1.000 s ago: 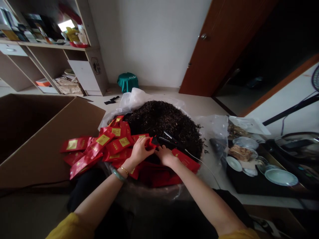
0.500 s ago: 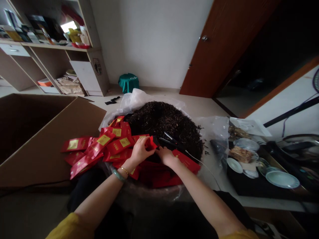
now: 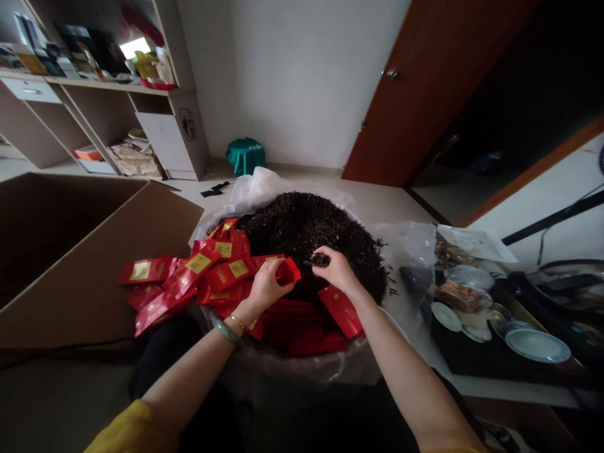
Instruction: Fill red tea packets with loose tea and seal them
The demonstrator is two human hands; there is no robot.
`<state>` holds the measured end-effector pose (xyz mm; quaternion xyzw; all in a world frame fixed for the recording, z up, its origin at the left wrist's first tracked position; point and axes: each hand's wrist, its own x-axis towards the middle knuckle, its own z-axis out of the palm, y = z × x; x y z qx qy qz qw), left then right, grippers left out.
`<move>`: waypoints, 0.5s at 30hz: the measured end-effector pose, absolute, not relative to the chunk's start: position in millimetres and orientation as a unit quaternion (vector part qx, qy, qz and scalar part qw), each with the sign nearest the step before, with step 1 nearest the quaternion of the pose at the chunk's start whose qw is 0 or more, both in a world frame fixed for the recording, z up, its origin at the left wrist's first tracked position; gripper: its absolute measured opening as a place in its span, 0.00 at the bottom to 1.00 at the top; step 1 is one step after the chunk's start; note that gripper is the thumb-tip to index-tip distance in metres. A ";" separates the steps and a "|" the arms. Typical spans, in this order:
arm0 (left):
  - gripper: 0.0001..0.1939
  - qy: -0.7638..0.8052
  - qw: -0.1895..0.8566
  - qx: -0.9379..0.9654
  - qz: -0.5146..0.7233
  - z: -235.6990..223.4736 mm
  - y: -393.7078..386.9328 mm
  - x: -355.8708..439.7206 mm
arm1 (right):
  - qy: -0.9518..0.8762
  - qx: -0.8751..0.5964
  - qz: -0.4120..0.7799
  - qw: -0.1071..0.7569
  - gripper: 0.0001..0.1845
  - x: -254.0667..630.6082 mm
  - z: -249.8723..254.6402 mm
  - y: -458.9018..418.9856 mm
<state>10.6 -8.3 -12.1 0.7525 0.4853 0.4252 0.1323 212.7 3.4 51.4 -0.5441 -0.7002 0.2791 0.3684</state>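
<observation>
My left hand (image 3: 268,283) is closed on a small red packet (image 3: 289,272), whose open mouth faces right. My right hand (image 3: 336,269) pinches a clump of dark tea leaves (image 3: 321,259), a short way right of that mouth. Beneath it spreads a large heap of dark loose tea leaves (image 3: 302,217) in a round container lined with clear plastic (image 3: 264,182). Several red packets with gold labels (image 3: 229,272) are piled at the heap's left. More red packets (image 3: 306,336) lie at the near side, and one red packet (image 3: 343,311) rests under my right wrist.
A big open cardboard box (image 3: 99,264) stands at the left. On the right, a low black surface (image 3: 472,358) carries dishes (image 3: 538,345) and bagged goods. Farther back are a teal covered bin (image 3: 246,156), a shelf unit (image 3: 163,141) and a brown door (image 3: 377,119).
My right hand has moved up and right from beside the packet and now holds a clump of tea leaves. The black device seen on the heap is now hidden. My left hand keeps the packet.
</observation>
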 end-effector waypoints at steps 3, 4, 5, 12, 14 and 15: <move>0.32 0.488 0.123 0.756 0.419 -8.9 -11.5 12.7 | -0.645 -0.512 0.334 0.458 0.12 211.9 72.1 -4.3; 0.34 0.487 0.118 0.758 0.417 -6.6 -13.4 13.6 | -0.629 -0.502 0.358 0.474 0.12 209.3 77.2 -7.7; 0.36 0.486 0.112 0.762 0.413 -4.0 -15.5 14.5 | -0.612 -0.492 0.386 0.484 0.13 206.0 81.1 -10.9; 0.28 0.462 0.073 0.811 0.352 3.6 -22.6 16.4 | -0.487 -0.452 0.537 0.520 0.17 185.4 77.2 -17.3; 0.28 0.453 0.074 0.819 0.345 0.2 -21.0 16.3 | -0.466 -0.450 0.554 0.523 0.18 183.3 73.0 -15.9; 0.29 0.448 0.074 0.822 0.343 -1.8 -20.2 16.4 | -0.461 -0.450 0.557 0.524 0.18 182.5 71.2 -15.3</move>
